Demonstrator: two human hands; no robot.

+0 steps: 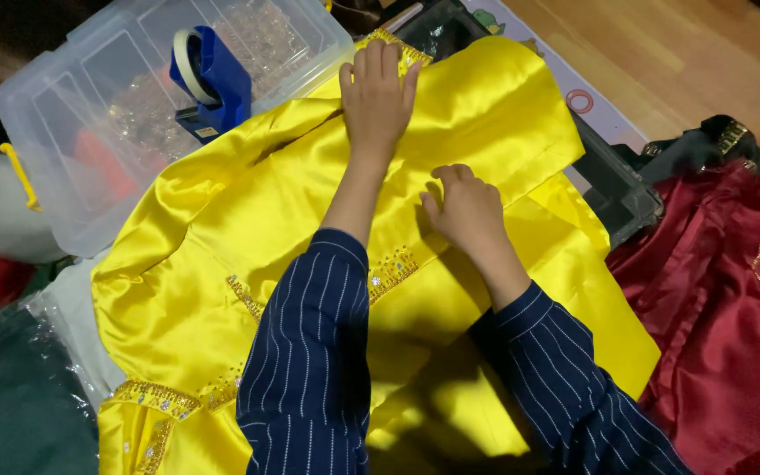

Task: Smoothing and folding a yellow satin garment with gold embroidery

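Pressing flat on a yellow garment point(222, 255) spread centre, left hand point(377, 92) open at its top edge, right hand point(466, 211) fingers curled on its middle, clear bin point(63, 132) behind holding beads, blue tape dispenser point(213, 79) on it, red cloth point(723, 299) right.

A yellow satin garment point(222, 264) with gold beaded trim fills the middle of the frame. The left hand point(377, 97) lies flat on it near the top centre; the right hand point(466, 211) presses the cloth just below, fingers curled. A clear plastic box point(90, 114) with a blue tape dispenser point(213, 79) sits upper left, red fabric point(723, 299) at right
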